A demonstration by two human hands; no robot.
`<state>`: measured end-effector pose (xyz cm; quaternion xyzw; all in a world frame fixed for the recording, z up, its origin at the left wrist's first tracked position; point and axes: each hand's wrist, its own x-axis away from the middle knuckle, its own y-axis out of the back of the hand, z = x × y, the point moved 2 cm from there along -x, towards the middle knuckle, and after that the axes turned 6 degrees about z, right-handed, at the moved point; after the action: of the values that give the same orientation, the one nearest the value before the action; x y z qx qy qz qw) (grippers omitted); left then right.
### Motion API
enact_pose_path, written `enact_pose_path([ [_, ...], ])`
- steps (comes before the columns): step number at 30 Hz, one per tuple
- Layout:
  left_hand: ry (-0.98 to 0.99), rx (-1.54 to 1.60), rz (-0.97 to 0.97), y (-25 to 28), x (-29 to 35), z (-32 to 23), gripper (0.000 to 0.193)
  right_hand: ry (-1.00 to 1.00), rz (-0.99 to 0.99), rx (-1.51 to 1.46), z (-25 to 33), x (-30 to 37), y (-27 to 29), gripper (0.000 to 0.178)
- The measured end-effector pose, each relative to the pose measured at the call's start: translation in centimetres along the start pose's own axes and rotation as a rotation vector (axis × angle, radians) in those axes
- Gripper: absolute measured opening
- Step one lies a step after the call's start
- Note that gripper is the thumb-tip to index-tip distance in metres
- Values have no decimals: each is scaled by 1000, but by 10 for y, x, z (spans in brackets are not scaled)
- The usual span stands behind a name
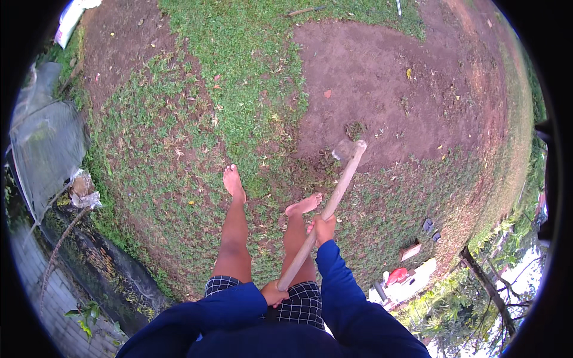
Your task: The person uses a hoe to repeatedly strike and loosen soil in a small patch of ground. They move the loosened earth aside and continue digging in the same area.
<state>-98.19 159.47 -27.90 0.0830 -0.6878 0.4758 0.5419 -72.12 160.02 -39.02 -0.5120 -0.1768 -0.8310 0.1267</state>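
A hoe with a long pale wooden handle slants from my lap up to the right. My left hand is closed round its lower end, close to my checked shorts. Farther up, my right hand wraps round the middle of the handle. At the far end, the hoe's metal blade meets the ground where grass borders bare brown soil. Part of the blade is hidden behind the handle. A small loose clump lies just beyond it.
My bare feet stand on grass, the right foot near the handle. Another long-handled tool lies at the far edge of the grass. Dark sandals and a brick-like block are at right. Grey netting stands at left.
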Motion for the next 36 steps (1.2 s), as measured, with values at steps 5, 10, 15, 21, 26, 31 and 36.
enact_pose_path([
  [5, -275, -126, 162, 72, -98, -141, 16, 277, -79, -175, 112, -92, -26, 26],
  [10, -204, -217, -89, 114, -101, -175, 15, 103, -21, -88, 91, -157, -116, 10],
  [15, -66, 398, -200, 101, -8, -65, 12, -298, 148, 31, -43, -90, -139, 11],
  [21, -123, -391, -146, 102, -25, -67, 25, 22, -33, -13, 29, -66, -94, 16],
  [26, -394, -131, 14, 132, -135, -134, 32, 248, -198, -40, 108, -135, -91, 14],
  [31, -362, 146, -89, 113, -93, -83, 21, -210, 85, 201, 0, -124, -140, 7],
  [36, 187, 16, -199, 57, 55, -8, 25, -289, 172, 85, -79, -12, -104, 14],
])
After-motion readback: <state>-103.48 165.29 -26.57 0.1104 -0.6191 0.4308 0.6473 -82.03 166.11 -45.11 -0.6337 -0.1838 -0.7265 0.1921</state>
